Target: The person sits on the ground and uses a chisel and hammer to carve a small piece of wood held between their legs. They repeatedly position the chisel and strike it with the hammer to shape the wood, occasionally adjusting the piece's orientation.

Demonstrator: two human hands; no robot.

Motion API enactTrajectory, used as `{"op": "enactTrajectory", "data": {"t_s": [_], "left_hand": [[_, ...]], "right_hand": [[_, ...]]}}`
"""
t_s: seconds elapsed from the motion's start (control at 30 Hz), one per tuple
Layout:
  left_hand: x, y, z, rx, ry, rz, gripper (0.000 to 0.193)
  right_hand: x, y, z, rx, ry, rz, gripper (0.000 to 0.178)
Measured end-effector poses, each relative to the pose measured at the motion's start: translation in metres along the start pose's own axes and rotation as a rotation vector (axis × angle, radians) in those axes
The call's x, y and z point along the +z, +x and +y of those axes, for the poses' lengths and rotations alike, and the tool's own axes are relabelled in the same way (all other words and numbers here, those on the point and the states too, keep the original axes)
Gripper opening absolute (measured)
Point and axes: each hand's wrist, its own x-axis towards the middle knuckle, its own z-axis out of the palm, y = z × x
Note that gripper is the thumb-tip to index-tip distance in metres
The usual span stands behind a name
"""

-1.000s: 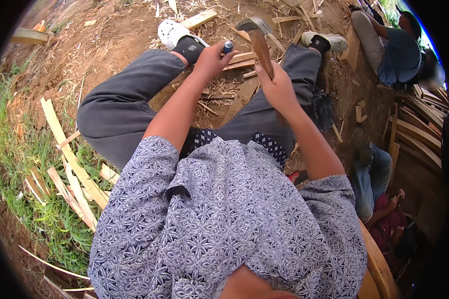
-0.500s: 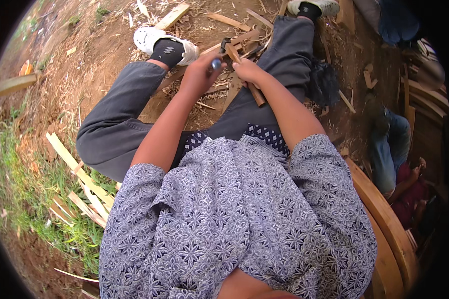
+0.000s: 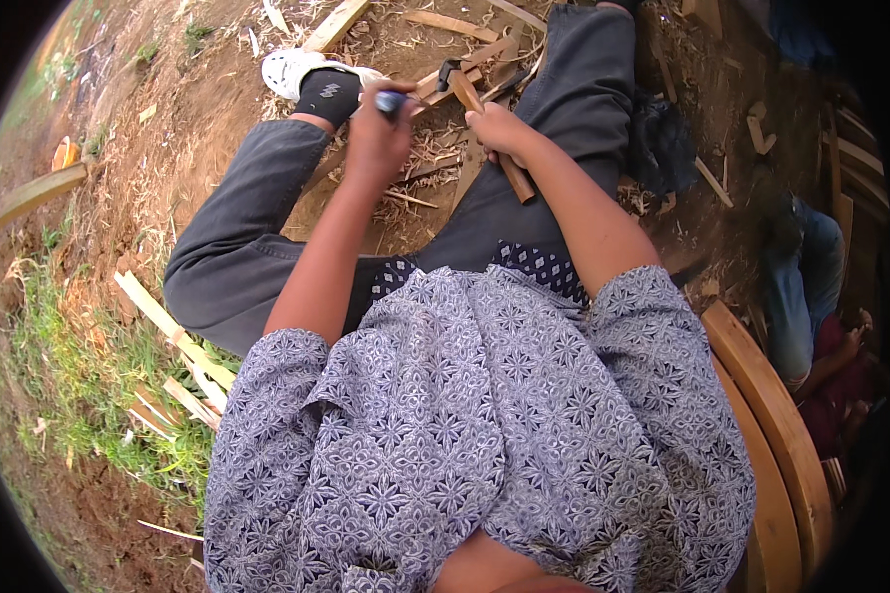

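L hand (image 3: 374, 143) was curled round a blue-ended tool (image 3: 390, 103), blurred, lower part not clear; R hand (image 3: 497, 132) was wrapped round the mid-handle of the hammer (image 3: 465, 92), butt over R thigh (image 3: 578, 109). Hammer prob. stiff, head-heavy, wood handle fairly grippy, best held nr the butt. Vs. half a sec earlier, L hand had shifted away fr. hammer head twd L sock (image 3: 328, 96); R grip abt same.

From the person's left hand (image 3: 376, 135), a gap leads toward the right hand (image 3: 501, 130) at 3 o'clock; the hammer (image 3: 466, 92) blocks 2 o'clock, the dark sock (image 3: 328, 97) 10.
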Motion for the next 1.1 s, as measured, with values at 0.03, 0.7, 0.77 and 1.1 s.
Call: {"op": "enactTrajectory", "data": {"t_s": [0.03,0.7,0.77,1.1], "left_hand": [[-0.007,0.005,-0.007,0.081,-0.018,0.046,0.02],[-0.009,0.018,-0.032,0.14,-0.038,0.093,0.025],[-0.008,0.017,-0.029,0.147,-0.025,0.093,0.025],[-0.008,0.018,-0.028,0.188,0.031,0.082,0.023]], "right_hand": [[0.0,0.0,-0.002,0.007,-0.005,-0.014,0.052],[0.0,-0.007,-0.01,0.05,-0.067,-0.018,0.037],[0.0,-0.007,-0.008,0.04,-0.06,-0.016,0.037],[0.001,-0.013,-0.01,0.042,-0.008,-0.006,0.036]]}}
